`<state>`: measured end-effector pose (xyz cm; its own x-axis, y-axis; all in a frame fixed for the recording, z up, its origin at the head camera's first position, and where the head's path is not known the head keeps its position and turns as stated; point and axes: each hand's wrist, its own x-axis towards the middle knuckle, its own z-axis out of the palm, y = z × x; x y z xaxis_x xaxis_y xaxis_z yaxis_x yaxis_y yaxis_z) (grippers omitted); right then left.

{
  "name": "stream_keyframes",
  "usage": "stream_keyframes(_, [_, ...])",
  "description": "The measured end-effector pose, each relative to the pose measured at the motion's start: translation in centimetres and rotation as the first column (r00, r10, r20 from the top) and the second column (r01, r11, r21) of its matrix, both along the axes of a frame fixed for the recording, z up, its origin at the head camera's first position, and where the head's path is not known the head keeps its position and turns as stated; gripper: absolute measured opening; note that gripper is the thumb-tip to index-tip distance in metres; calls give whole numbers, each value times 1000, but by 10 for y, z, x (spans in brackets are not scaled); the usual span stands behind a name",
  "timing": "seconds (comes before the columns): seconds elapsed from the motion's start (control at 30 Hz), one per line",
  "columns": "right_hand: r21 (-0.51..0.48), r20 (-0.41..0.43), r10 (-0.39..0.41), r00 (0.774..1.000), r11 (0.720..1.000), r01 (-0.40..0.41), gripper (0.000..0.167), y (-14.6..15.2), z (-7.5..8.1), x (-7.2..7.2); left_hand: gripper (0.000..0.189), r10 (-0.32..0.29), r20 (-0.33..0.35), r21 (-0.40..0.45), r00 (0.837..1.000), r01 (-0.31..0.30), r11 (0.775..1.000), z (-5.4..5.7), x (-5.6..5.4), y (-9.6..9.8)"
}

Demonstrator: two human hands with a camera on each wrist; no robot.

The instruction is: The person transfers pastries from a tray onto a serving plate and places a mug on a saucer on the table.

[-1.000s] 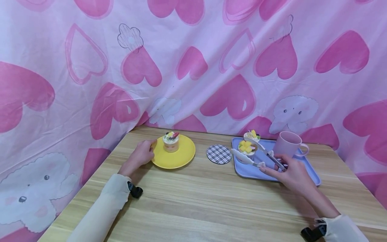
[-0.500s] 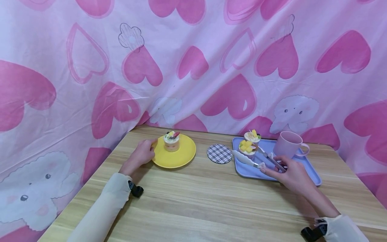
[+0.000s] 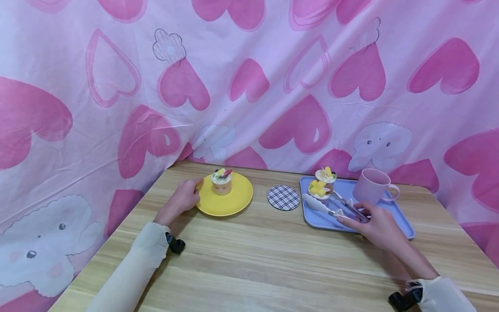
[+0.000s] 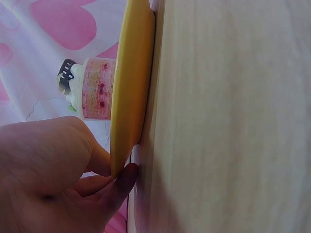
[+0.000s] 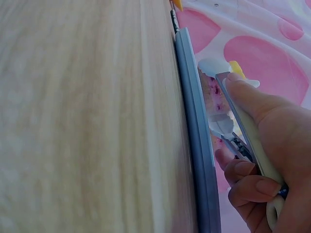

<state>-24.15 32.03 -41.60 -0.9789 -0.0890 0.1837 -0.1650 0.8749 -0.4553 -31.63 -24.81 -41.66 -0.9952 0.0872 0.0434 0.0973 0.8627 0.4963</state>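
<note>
At the left, my left hand [image 3: 182, 196] pinches the rim of a yellow plate [image 3: 238, 203], thumb above and a finger beneath in the left wrist view. A dessert cup [image 3: 221, 184] topped with cream and strawberry stands upright on that plate. My right hand [image 3: 377, 224] grips metal tongs [image 3: 352, 210] with pale tips over the blue tray [image 3: 401, 225]. The spread tong arms straddle a mango-topped dessert cup [image 3: 319, 190]; whether they touch it, I cannot tell. Behind it on the tray stands another dessert cup [image 3: 325, 174], partly hidden.
A pink mug [image 3: 371, 186] stands at the tray's back right, close to my right hand. Between plate and tray lies a round checked coaster [image 3: 283, 198]. The wooden table [image 3: 249, 260] meets a pink heart-patterned cloth [image 3: 249, 82] at the back and left.
The tongs have moved down, their tips passing from above the mango-topped cup to either side of it. My left hand and the plate look unchanged.
</note>
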Motion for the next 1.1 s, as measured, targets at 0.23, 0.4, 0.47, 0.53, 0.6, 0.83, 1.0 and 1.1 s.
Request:
stream_keyframes(0.23, [10, -12, 11, 1000, 1000, -10, 80, 0, -1, 0, 60, 4, 6, 15, 1000, -4, 1000, -1, -1, 0])
stream_keyframes(0.4, [31, -8, 7, 1000, 999, -7, 84, -1, -2, 0, 60, -5, -4, 11, 1000, 5, 1000, -1, -1, -2])
stream_keyframes(0.47, [40, -3, 5, 1000, 999, -5, 87, -2, -2, 0, 60, -7, -7, 9, 1000, 7, 1000, -2, -1, -2])
stream_keyframes(0.53, [45, 3, 10, 1000, 999, -10, 88, -2, -2, 0, 60, -6, -6, 8, 1000, 6, 1000, -2, -1, -2])
stream_keyframes(0.6, [46, 4, 9, 1000, 999, -9, 87, -3, -2, 0, 60, -2, 0, 7, 1000, 2, 1000, -2, -1, -1])
stream_keyframes(0.83, [47, -3, 19, 1000, 999, -19, 84, -4, -1, 0, 60, 4, 22, 10, 1000, -4, 1000, -1, -2, 1])
stream_keyframes(1.0, [51, -1, 23, 1000, 998, -22, 84, -4, -1, 0, 60, -1, 15, 15, 1000, 1, 1000, 0, -1, -1])
stream_keyframes(1.1, [50, 5, 26, 1000, 998, -26, 84, -5, -1, 1, 60, -2, 8, 13, 1000, 2, 1000, 0, 0, -1])
